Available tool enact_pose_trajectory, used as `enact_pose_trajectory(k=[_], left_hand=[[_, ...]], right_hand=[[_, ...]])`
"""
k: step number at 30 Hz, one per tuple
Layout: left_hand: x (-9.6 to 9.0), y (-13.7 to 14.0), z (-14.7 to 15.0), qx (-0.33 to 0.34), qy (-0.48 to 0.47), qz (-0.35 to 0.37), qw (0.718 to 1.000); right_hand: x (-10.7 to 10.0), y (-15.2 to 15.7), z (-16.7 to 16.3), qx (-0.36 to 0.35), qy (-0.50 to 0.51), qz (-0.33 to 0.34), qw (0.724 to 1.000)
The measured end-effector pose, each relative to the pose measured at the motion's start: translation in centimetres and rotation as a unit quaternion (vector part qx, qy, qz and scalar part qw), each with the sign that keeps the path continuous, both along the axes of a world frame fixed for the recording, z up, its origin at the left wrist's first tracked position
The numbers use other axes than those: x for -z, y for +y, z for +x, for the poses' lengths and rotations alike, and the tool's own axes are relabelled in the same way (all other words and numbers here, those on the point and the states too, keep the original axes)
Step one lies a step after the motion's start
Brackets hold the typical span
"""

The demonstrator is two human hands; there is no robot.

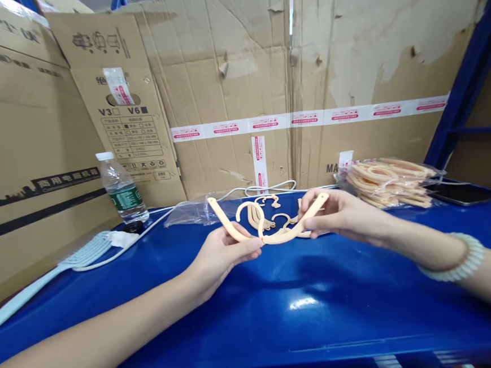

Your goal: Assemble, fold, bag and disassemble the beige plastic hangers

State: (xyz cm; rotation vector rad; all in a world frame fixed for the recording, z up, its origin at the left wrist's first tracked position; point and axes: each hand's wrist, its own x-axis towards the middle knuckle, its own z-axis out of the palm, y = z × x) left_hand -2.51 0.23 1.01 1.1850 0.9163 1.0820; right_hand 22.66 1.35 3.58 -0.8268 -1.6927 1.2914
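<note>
A peach-coloured folding clothes hanger [283, 237] is held up above the blue table, its two arms slanting upward and its hook curling up from the middle joint. My left hand [219, 255] is closed on the left arm, with the thumb close to the joint. Farther out, my right hand [342, 217] pinches the right arm below its holed end. Just behind the hanger lie loose curved hanger arms [254, 216] and loose hooks [280, 217], partly hidden by the held hanger and my right hand.
Clear bags of hanger parts [387, 181] lie at the right, beside a dark phone [463, 194]. To the left are a water bottle [122, 191], a light-blue brush [84, 250] and a white cable [157, 220]. Cardboard [229, 83] walls the back.
</note>
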Motion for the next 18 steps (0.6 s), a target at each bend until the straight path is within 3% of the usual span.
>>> enact_pose_trajectory(k=[3,6,10,13,15,18], left_hand=[[-0.6,0.8,-0.5,0.003,-0.021,0.001,1.0],[-0.9,1.9,-1.1,0.017,-0.029,0.01,0.999],[-1.4,3.6,-2.3,-0.007,-0.016,0.011,1.0],[-1.9,4.7,-3.4,0.022,0.105,0.066,0.992],[-2.1,5.3,-4.1,0.065,0.253,0.164,0.951],[-2.1,5.6,-4.6,0.105,0.424,0.317,0.841]], right_hand=[[-1.8,1.1,2.8,-0.013,-0.159,0.114,0.981],[-2.9,1.9,4.9,0.017,-0.322,0.231,0.918],[-3.0,2.7,6.8,-0.006,-0.432,0.247,0.867],[-2.8,3.1,7.2,-0.034,-0.47,0.255,0.844],[-2.6,3.1,7.1,-0.048,-0.482,0.255,0.837],[-2.3,3.1,6.7,-0.069,-0.49,0.236,0.836]])
